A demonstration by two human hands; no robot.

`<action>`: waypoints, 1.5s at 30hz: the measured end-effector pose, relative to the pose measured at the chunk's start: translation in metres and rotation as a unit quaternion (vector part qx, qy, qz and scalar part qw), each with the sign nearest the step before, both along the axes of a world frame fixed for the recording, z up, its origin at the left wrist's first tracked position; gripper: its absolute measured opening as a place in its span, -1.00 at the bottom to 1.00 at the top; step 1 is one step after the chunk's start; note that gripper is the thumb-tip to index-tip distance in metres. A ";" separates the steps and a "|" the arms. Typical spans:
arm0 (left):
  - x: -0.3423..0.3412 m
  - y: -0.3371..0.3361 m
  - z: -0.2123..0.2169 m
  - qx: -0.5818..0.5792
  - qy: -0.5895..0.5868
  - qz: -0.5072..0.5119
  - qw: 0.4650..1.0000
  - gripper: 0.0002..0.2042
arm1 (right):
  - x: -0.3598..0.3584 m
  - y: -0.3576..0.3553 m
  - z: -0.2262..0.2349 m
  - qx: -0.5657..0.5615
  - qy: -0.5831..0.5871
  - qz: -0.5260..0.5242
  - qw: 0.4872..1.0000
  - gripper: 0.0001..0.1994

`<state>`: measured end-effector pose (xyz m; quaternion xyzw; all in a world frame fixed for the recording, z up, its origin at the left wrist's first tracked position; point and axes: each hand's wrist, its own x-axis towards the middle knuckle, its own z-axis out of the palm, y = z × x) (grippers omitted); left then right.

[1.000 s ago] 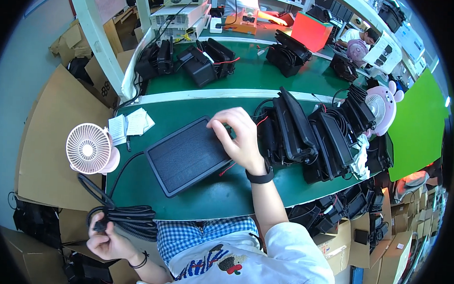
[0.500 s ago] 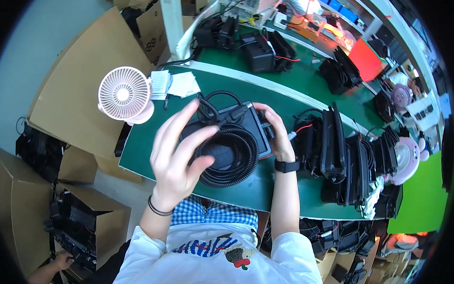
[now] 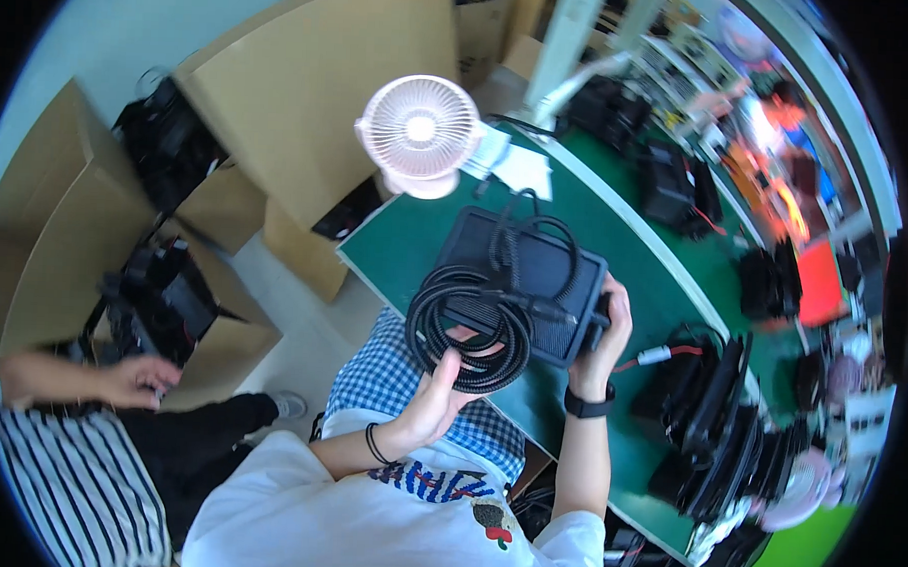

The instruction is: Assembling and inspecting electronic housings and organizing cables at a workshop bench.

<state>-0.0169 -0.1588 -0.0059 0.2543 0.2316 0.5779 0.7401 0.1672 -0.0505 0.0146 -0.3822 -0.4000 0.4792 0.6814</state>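
Above the near edge of a green table, the half-closed left hand grasps a black corrugated cable coil overlapping a black box-shaped unit; the right hand curls round the unit's right side; a pale pink desk fan stands by the table's left corner

The scene is brightly and coolly lit. Orange glare is seen at upper right, beside a washed-out white patch. The table is bowed by the lens; the corners are blacked out. The cable and red panel are softened by blur.
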 end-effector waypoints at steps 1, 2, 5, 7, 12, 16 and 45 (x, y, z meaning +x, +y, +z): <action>-0.003 0.001 0.014 -0.065 0.014 0.034 0.997 -0.42 | -0.009 -0.004 -0.005 0.024 -0.001 -0.013 1.000 -0.69; -0.009 0.003 0.015 -0.068 0.005 0.052 0.996 -0.52 | -0.018 -0.008 -0.010 0.016 0.010 -0.033 0.999 -0.67; -0.022 -0.004 0.021 -0.109 -0.073 0.063 0.989 -0.58 | -0.038 -0.022 -0.015 0.104 -0.041 -0.061 0.992 -0.64; -0.024 -0.012 0.012 -0.097 -0.085 0.055 0.990 -0.54 | -0.044 -0.028 -0.014 0.211 -0.134 -0.030 0.968 -0.63; -0.017 -0.040 -0.019 0.062 -0.214 0.184 0.958 -0.65 | -0.101 -0.042 0.013 0.369 -0.259 -0.020 0.893 -0.58; -0.016 -0.061 -0.043 0.210 -0.213 0.430 0.852 -0.62 | -0.164 -0.046 0.038 0.461 -0.211 0.179 0.843 -0.51; -0.124 0.034 0.011 0.320 0.330 0.669 0.584 -0.57 | 0.030 0.111 -0.006 -0.031 -0.155 -0.195 0.968 -0.69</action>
